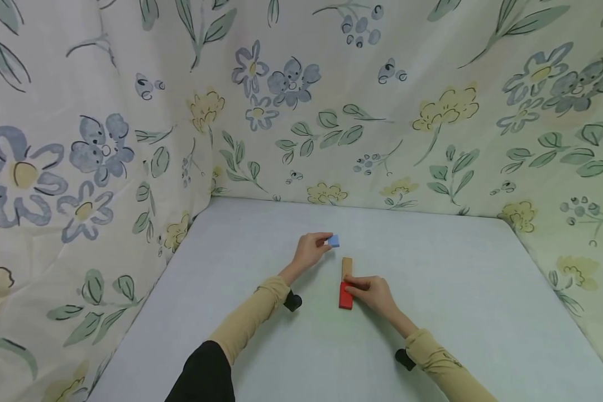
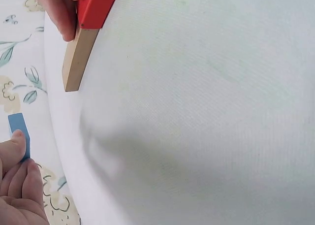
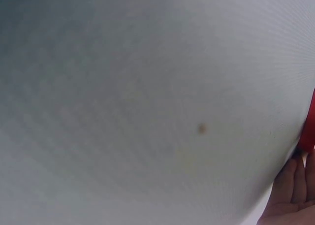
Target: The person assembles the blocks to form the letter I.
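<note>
My left hand (image 1: 309, 250) pinches a small blue block (image 1: 334, 241) between thumb and fingers, above the far middle of the table. In the left wrist view the thumb presses on the face of the blue block (image 2: 19, 125). Nearer to me, my right hand (image 1: 376, 295) grips a red block (image 1: 345, 302) by its sides. A plain wooden block (image 1: 347, 266) lies end to end with the red one, pointing away from me, and the right fingertips are right at their joint. Only a sliver of the red block (image 3: 310, 126) shows in the right wrist view.
A white cloth-covered table (image 1: 462, 290) lies under the blocks. Floral curtain (image 1: 301, 111) hangs behind it and along both sides. Black wrist cameras (image 1: 292, 302) stick out below the beige sleeves (image 1: 251, 312).
</note>
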`<state>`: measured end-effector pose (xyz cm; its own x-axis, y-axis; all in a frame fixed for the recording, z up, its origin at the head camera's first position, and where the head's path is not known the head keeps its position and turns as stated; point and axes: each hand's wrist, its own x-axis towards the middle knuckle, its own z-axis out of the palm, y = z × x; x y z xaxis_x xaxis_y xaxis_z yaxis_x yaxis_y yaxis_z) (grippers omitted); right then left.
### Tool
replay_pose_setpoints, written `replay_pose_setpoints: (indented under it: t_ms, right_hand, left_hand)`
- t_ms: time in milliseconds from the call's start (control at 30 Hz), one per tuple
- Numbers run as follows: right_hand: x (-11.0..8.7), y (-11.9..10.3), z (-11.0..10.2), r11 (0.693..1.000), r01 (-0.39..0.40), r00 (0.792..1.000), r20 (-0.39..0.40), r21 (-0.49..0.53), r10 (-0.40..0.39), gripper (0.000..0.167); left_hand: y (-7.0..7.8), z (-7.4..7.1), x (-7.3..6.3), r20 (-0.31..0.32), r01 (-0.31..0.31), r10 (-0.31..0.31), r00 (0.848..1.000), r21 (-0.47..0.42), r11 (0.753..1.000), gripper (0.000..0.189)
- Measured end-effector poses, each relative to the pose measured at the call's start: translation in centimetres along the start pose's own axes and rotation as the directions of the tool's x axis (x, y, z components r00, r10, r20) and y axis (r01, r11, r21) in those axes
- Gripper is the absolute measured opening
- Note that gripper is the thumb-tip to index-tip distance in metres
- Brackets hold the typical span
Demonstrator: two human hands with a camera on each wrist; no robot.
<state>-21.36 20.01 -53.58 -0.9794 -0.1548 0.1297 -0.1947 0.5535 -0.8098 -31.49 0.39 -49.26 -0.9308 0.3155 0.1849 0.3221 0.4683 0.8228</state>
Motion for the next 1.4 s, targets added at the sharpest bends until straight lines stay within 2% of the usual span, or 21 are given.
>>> replay_pose_setpoints:
  t_ms: [300, 667, 833, 1067, 1200, 1400]
  right_hand:
    - [0.0, 0.0, -0.1, 1.000, 0.004, 1.000, -0.002, 0.008, -0.004, 0.030]
    - [0.1, -0.1, -0.1, 1.000, 0.004, 1.000, -0.001, 0.007, -0.004, 0.029]
    - [0.0, -0.1, -0.1, 0.999, 0.034, 0.999, -0.008, 0.000, -0.034, 0.029]
    - [0.0, -0.3, -0.3, 1.000, 0.004, 1.000, 0.003, 0.002, -0.004, 0.030]
    - [0.0, -0.3, -0.3, 1.000, 0.010, 1.000, 0.000, -0.007, -0.010, 0.029]
    - [0.0, -0.4, -0.2, 1.000, 0.016, 1.000, 0.001, 0.005, -0.016, 0.030]
  left_hand:
    - [0.4, 0.7, 1.2, 0.021, 0.005, -0.007, 1.000, 0.062, 0.998, 0.034]
    - [0.0, 1.6, 2.5, 0.016, -0.028, 0.026, 1.000, 0.102, 0.994, 0.034]
    - [-0.3, 2.1, 2.8, 0.024, -0.036, 0.034, 0.999, 0.097, 0.995, 0.034]
    - [-0.1, 3.1, 3.0, 0.031, -0.044, 0.041, 0.999, 0.126, 0.991, 0.033]
    - [0.2, 3.7, 3.2, 0.044, -0.063, 0.058, 0.997, 0.129, 0.990, 0.032]
    - [0.5, 4.2, 3.3, 0.060, -0.056, 0.048, 0.997, 0.139, 0.989, 0.032]
